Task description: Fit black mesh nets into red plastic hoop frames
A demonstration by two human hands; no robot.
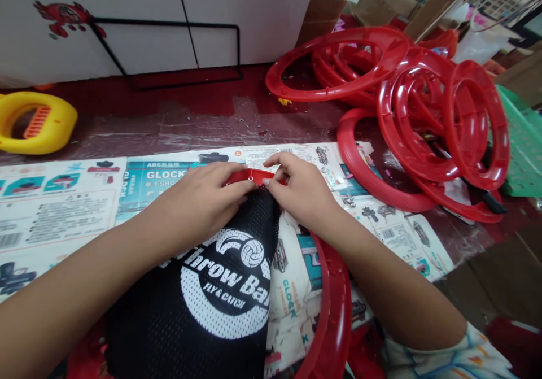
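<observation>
A black mesh cloth (169,317) with a white "Throw Ball" print lies partly over a red plastic ring (334,311). At the ring's far side, my left hand (214,195) pinches the edge of the cloth against the rim, its thumb and fingers closed. Just right of it, my right hand (298,190) has thumb and forefinger together at the cloth's corner, with the other fingers curled. A small white peg shows on the red rim between the two hands. The ring's left part is mostly hidden under the cloth.
Several red rings (415,113) are piled at the back right beside a green basket (523,142). A yellow plastic piece (55,122) sits at the left. Behind stands a white box (144,46) with a black wire frame (169,23). Printed cardboard sheets (71,215) cover the work surface.
</observation>
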